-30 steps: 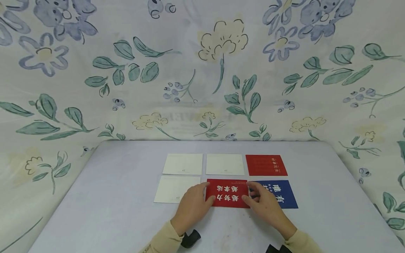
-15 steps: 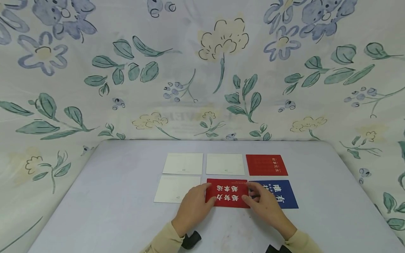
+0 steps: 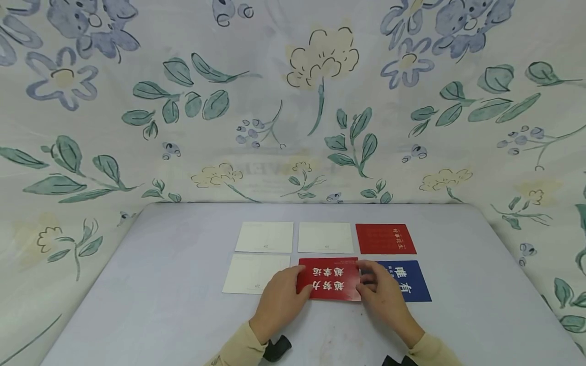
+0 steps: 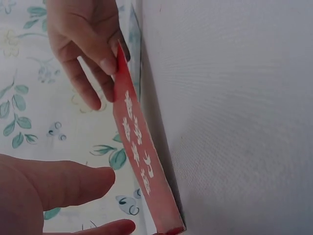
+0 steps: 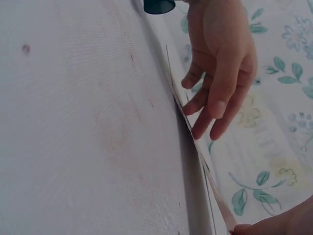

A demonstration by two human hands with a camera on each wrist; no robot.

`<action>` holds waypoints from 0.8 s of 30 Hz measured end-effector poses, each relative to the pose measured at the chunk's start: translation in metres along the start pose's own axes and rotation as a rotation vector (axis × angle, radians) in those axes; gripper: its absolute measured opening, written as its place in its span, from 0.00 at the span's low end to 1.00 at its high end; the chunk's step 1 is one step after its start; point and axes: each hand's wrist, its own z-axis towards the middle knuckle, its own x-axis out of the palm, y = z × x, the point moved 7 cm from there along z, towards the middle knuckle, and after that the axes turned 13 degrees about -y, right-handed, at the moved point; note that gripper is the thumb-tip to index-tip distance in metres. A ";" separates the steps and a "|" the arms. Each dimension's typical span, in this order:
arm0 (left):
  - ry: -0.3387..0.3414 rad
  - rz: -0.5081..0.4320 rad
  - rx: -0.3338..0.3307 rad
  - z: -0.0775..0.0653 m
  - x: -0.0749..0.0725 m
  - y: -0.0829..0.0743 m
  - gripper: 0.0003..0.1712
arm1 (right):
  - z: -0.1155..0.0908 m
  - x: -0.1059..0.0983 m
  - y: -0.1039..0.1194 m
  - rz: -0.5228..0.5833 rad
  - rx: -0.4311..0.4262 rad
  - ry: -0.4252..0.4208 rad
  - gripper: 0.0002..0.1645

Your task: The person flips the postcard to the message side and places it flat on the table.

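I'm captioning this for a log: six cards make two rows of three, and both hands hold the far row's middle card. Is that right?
Not quite: the left hand and right hand hold the near row's middle card, a red one, as the head view shows. The rest, two rows of three, is correct.

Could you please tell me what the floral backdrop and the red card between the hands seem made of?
The backdrop looks like matte printed fabric, given its soft creases, though plastic is possible. The card is probably stiff paper, slightly glossy: thin edge, pale sheen on its face.
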 end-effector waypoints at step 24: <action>-0.116 -0.133 -0.040 0.006 -0.010 0.006 0.21 | -0.001 0.001 -0.009 0.087 0.023 -0.115 0.22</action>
